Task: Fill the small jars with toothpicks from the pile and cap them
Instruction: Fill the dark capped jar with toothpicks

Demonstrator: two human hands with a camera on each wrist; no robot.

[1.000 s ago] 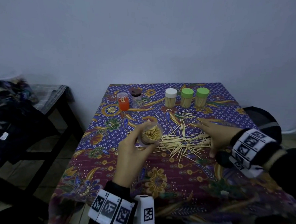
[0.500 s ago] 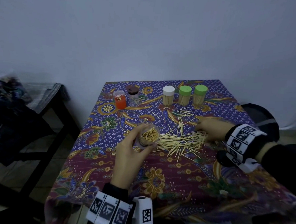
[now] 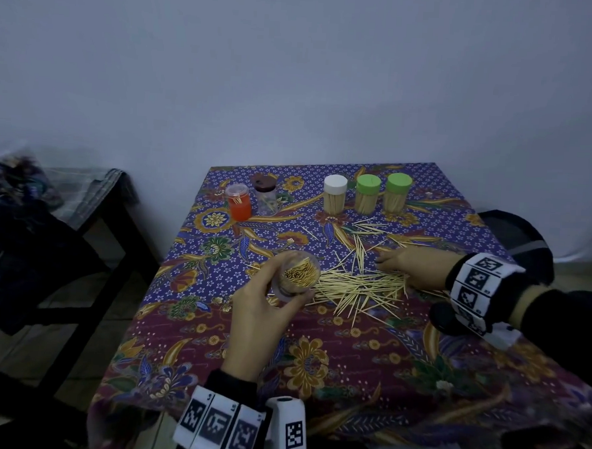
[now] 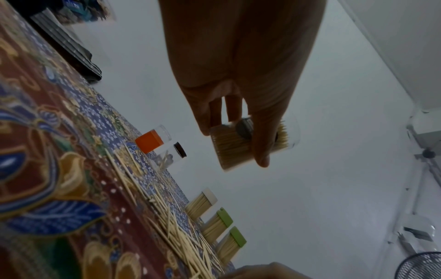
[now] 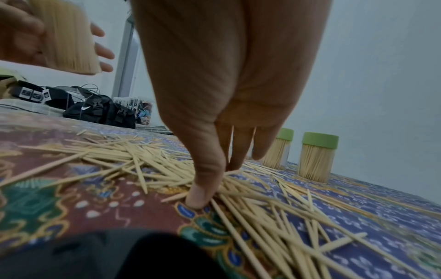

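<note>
Above the near left edge of the toothpick pile (image 3: 356,286), the left hand (image 3: 258,322) holds an open clear jar (image 3: 297,274), tilted, with fingers and thumb curled round its wall; the jar is almost full of toothpicks. To the right of it, the right hand (image 3: 412,266) lies low on the pile, its thumb (image 5: 203,190) and fingers pressing toothpicks together against the batik tablecloth (image 3: 314,362). Beyond the right hand stand three capped full jars: one white-capped jar (image 3: 334,199) and two green-capped jars (image 3: 381,198). Beyond the left hand stand an orange jar (image 3: 239,202) and a brown-lidded jar (image 3: 265,195), just beside each other.
</note>
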